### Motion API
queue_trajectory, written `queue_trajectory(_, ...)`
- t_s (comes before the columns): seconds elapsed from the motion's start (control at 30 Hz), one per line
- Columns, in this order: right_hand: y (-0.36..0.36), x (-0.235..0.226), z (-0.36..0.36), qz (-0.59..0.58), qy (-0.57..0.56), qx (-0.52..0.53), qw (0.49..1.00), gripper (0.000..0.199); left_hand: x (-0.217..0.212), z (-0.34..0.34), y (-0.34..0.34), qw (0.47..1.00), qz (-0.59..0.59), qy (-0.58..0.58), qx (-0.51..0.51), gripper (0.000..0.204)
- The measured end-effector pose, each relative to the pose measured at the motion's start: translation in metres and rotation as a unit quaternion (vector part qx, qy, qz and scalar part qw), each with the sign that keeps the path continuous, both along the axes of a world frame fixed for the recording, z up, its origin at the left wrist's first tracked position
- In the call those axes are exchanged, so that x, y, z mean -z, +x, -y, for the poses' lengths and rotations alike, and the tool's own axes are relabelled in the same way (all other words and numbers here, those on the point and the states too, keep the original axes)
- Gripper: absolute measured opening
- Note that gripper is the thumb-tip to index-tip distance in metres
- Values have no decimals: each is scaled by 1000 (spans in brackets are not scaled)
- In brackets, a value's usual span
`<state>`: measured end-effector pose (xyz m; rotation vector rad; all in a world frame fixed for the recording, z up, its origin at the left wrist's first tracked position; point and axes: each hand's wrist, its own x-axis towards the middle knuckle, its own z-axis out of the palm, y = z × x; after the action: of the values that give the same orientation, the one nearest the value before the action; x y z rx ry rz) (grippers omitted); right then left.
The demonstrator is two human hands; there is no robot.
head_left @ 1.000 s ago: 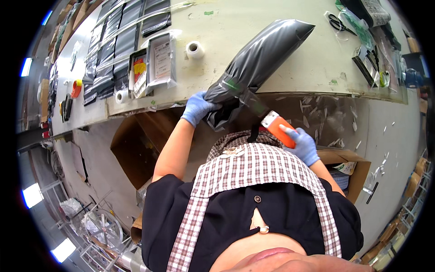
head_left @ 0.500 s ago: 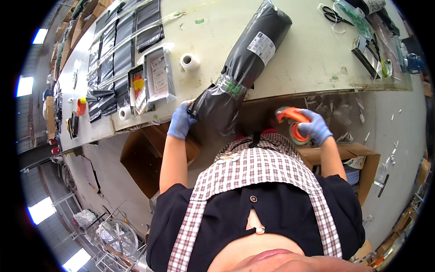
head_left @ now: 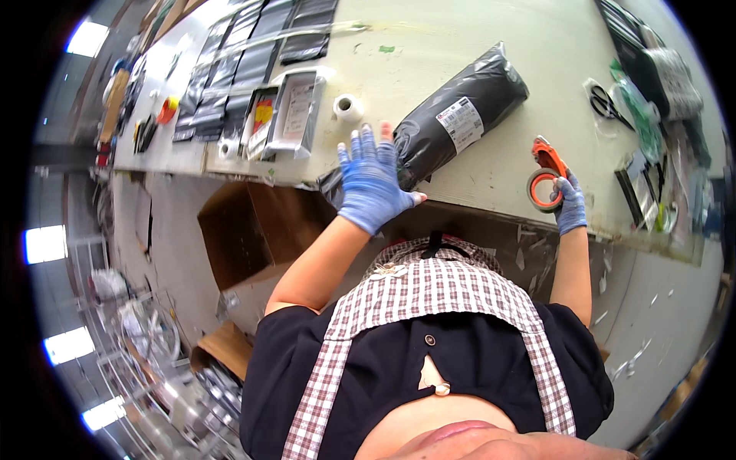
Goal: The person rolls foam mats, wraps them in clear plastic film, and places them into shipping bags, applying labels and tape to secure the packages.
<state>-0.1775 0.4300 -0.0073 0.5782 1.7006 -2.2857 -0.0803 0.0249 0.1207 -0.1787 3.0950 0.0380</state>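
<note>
A black plastic-wrapped package with a white label lies slantwise on the table, its near end at the table's edge. My left hand, in a blue glove with bare fingertips, is spread flat over that near end and hides much of it. In my gloved right hand is an orange tape dispenser with a roll of tape on it, held over the table's front edge to the right of the package.
Left of the package stand a white roll and a grey tray with papers. Black plastic bags lie behind. Scissors and clear bags are at the right. Below the table sits an open cardboard box.
My left hand has gone from gripping the package's loose end to lying spread on it. The package now lies lower and flatter. My right hand has raised the tape dispenser to the table's edge.
</note>
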Motion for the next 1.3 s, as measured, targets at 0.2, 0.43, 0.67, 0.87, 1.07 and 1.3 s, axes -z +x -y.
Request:
queue_trajectory(0.2,-66,49,-32,43,-15,18,999,48,25,7,2,993,80,-24,-78,127)
queue_trajectory(0.43,-58,36,-3,-275,698,25,661,71,17,12,58,936,160,273,-152,78)
queue_trajectory(0.67,-9,24,85,-352,600,-22,718,60,57,44,349,692,49,666,-275,90)
queue_trajectory(0.87,42,7,241,-540,503,-121,664,57,59,-11,550,451,-275,759,-382,86)
queue_trajectory(1.07,120,2,358,-479,227,-346,775,52,36,-93,669,353,-536,616,-456,74)
queue_trajectory(1.3,228,-31,431,-441,91,-520,726,57,-22,-45,780,345,-685,303,-565,64)
